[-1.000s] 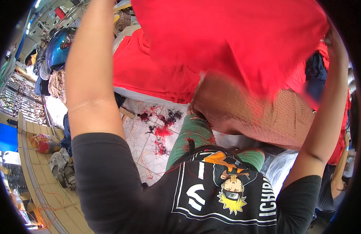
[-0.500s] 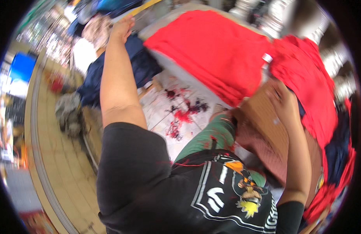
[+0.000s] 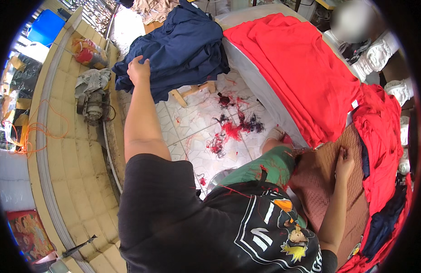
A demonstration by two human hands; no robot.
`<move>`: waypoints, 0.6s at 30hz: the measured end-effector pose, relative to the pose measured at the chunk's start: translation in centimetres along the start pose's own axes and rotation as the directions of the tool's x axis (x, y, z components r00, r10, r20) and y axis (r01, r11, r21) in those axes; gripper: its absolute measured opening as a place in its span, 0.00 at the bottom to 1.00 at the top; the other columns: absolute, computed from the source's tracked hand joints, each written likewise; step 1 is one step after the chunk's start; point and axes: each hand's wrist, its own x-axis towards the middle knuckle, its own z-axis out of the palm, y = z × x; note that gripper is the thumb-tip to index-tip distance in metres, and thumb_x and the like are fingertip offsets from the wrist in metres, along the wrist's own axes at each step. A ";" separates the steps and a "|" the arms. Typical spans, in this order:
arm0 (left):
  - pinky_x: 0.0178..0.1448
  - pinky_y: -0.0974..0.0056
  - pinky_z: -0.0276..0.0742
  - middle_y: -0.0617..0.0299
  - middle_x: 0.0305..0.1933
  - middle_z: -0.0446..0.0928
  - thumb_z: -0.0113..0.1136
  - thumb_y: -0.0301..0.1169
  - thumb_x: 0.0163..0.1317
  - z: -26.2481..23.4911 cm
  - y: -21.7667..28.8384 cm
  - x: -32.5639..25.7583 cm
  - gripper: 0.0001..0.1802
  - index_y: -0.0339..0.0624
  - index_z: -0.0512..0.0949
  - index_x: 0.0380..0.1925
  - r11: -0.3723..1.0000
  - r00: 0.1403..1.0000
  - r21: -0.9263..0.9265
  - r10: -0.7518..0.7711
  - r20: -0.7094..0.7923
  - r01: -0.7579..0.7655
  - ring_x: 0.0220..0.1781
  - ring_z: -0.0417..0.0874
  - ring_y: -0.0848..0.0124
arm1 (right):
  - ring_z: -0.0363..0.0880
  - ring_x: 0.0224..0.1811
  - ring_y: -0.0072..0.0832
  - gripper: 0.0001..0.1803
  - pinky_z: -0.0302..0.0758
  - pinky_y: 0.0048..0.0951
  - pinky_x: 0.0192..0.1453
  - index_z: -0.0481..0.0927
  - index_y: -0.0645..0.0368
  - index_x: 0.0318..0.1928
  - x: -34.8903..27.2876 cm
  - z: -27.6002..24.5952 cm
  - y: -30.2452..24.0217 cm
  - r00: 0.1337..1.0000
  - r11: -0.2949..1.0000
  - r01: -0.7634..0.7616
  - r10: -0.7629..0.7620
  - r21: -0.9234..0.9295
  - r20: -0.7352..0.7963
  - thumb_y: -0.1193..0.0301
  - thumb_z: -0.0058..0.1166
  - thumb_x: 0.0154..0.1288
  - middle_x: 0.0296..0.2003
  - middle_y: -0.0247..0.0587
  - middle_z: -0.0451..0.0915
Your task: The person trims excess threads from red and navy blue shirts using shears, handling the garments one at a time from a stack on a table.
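My left hand (image 3: 139, 71) is at the near left edge of a pile of navy blue cloth (image 3: 178, 48). Its thumb and forefinger are apart, with nothing visible between them. My right hand (image 3: 344, 164) is closed above the brown textured cloth (image 3: 322, 175) beside my leg. Something small and dark shows at its fingertips, too small to make out. Ahead, a flat stack of red cloth (image 3: 292, 68) covers a table with a pale cover. More red cloth (image 3: 378, 123) hangs in a heap to the right.
Red and dark thread scraps (image 3: 233, 129) lie on the tiled floor (image 3: 167, 120). A motor (image 3: 93, 108) with a grey rag sits by the tiled ledge (image 3: 74, 182) at left, near a tangle of orange cord (image 3: 35, 132). White thread cones (image 3: 376, 57) stand at the far right.
My left hand has come back from beyond the navy pile to its near left edge. My right hand has lowered over the brown cloth. The whole view has shifted.
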 end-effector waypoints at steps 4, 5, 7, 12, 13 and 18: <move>0.59 0.48 0.69 0.52 0.69 0.59 0.73 0.45 0.46 1.0 0.8 0.7 0.40 0.45 0.68 0.58 0.919 0.885 0.128 -0.310 -0.347 0.372 0.62 0.69 0.50 | 0.83 0.38 0.46 0.11 0.75 0.38 0.41 0.78 0.61 0.42 -0.4 -0.1 0.3 1.000 1.000 0.001 -0.001 0.014 -0.021 0.66 0.52 0.68 0.33 0.54 0.82; 0.61 0.49 0.69 0.52 0.66 0.63 0.74 0.46 0.46 0.7 0.6 1.5 0.42 0.41 0.67 0.59 0.867 0.839 0.088 -0.441 -0.319 0.490 0.63 0.69 0.51 | 0.83 0.38 0.46 0.11 0.75 0.38 0.42 0.78 0.61 0.43 -0.5 -0.1 0.4 0.999 1.000 0.014 -0.013 0.012 -0.038 0.66 0.52 0.68 0.33 0.55 0.82; 0.61 0.50 0.70 0.49 0.62 0.69 0.72 0.46 0.49 0.3 -1.0 3.5 0.41 0.38 0.66 0.59 0.815 0.790 0.010 -0.558 -0.254 0.579 0.61 0.73 0.52 | 0.83 0.39 0.46 0.11 0.75 0.38 0.42 0.78 0.61 0.43 -0.5 0.3 0.3 0.999 1.000 0.001 0.000 0.024 -0.044 0.66 0.52 0.68 0.34 0.55 0.82; 0.60 0.54 0.75 0.48 0.50 0.80 0.70 0.49 0.49 1.1 -8.4 10.1 0.28 0.38 0.82 0.43 0.817 0.817 0.049 -0.576 0.013 0.575 0.54 0.80 0.54 | 0.82 0.40 0.47 0.10 0.75 0.38 0.43 0.77 0.60 0.43 -0.2 0.2 -0.3 1.000 0.999 -0.006 0.005 -0.033 -0.030 0.68 0.50 0.68 0.35 0.55 0.81; 0.59 0.54 0.75 0.49 0.49 0.81 0.70 0.51 0.49 1.5 -8.3 10.5 0.30 0.38 0.82 0.43 0.801 0.801 0.061 -0.598 0.024 0.596 0.53 0.81 0.55 | 0.82 0.40 0.47 0.10 0.75 0.38 0.43 0.77 0.60 0.43 -0.3 0.2 -0.3 0.999 0.999 -0.018 0.017 -0.032 -0.034 0.68 0.50 0.68 0.35 0.55 0.81; 0.57 0.54 0.75 0.46 0.47 0.81 0.63 0.53 0.51 3.4 -7.6 11.9 0.31 0.35 0.81 0.43 0.907 0.913 0.102 -0.407 -0.044 0.409 0.50 0.82 0.54 | 0.82 0.40 0.48 0.09 0.74 0.39 0.42 0.76 0.60 0.43 -0.4 0.4 0.0 0.999 0.999 -0.023 0.022 -0.030 -0.036 0.68 0.50 0.68 0.35 0.55 0.81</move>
